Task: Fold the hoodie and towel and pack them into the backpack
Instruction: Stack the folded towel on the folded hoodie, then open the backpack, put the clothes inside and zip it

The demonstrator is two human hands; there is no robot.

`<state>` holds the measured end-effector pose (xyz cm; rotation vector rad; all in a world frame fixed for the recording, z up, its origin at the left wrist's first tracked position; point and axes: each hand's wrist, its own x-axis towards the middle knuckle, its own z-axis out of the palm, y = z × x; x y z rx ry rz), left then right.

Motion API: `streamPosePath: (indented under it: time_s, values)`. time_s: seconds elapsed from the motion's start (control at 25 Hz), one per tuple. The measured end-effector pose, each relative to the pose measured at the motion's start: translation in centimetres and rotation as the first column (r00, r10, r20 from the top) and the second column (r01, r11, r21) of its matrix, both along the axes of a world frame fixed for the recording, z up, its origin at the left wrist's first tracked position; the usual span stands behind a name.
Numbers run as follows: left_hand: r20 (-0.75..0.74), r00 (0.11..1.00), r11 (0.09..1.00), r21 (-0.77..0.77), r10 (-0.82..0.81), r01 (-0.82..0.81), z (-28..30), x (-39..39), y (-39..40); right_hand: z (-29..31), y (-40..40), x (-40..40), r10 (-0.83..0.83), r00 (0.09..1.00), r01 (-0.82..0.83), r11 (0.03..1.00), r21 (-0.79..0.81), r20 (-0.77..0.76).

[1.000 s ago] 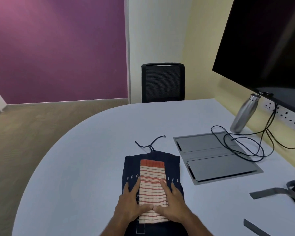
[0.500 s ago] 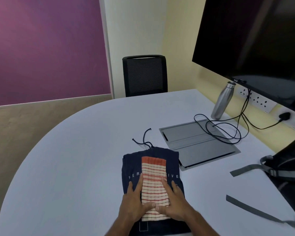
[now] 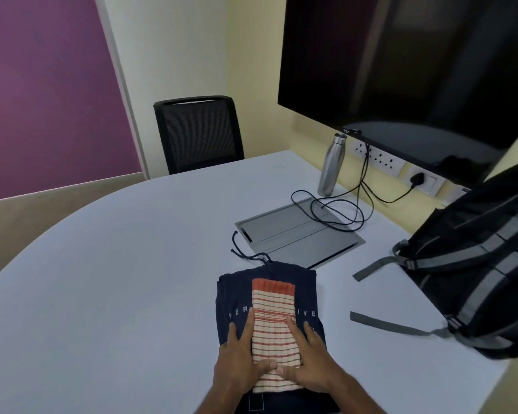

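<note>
The backpack waits at my right on the table. In front of me the folded hoodie carries the folded towel. My left hand and right hand lie flat, fingers straight, gripping nothing, pressing the stack compact for packing.

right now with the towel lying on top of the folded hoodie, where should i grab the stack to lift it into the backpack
Probably by the hoodie's two long side edges, one hand coming in from the left, the other hand from the right, fingers slid underneath. The striped towel is narrower and centred on top, so thumbs can pin it. The backpack stands to the right.
</note>
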<state>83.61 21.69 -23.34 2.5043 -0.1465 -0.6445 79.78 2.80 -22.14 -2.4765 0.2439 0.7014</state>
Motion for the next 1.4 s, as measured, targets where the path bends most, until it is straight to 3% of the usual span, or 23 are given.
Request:
streamPosePath:
  time_s: [0.36,0.52,0.68,0.84,1.04,1.4]
  values:
    - [0.009,1.000,0.999,0.047,0.024,-0.025,0.6,0.1,0.1,0.2,-0.9,0.1,0.008,1.000,-0.008,1.000,0.010,-0.007]
    - [0.196,0.978,0.996,0.038,0.071,-0.080,1.5,0.8,1.4,1.7,-3.0,-0.8,-0.027,0.995,0.017,0.995,0.102,0.097]
    - [0.425,0.905,0.996,-0.094,0.036,0.005,4.5,3.5,-0.4,4.8,-9.8,-2.7,-0.230,0.942,0.228,0.973,0.036,0.246]
    - [0.427,0.891,0.933,-0.232,-0.157,0.276,9.4,5.7,-6.9,9.1,-21.0,-4.6,-0.386,0.784,0.483,0.871,-0.087,0.486]
    - [0.476,0.817,0.829,-0.271,-0.326,0.489,14.3,7.7,-20.5,17.4,-35.5,-6.7,-0.409,0.495,0.757,0.636,-0.150,0.766]
    - [0.583,0.743,0.724,-0.350,-0.329,0.595,25.7,10.1,-48.2,25.1,-50.6,-6.1,-0.414,0.160,0.919,0.394,0.018,0.896]
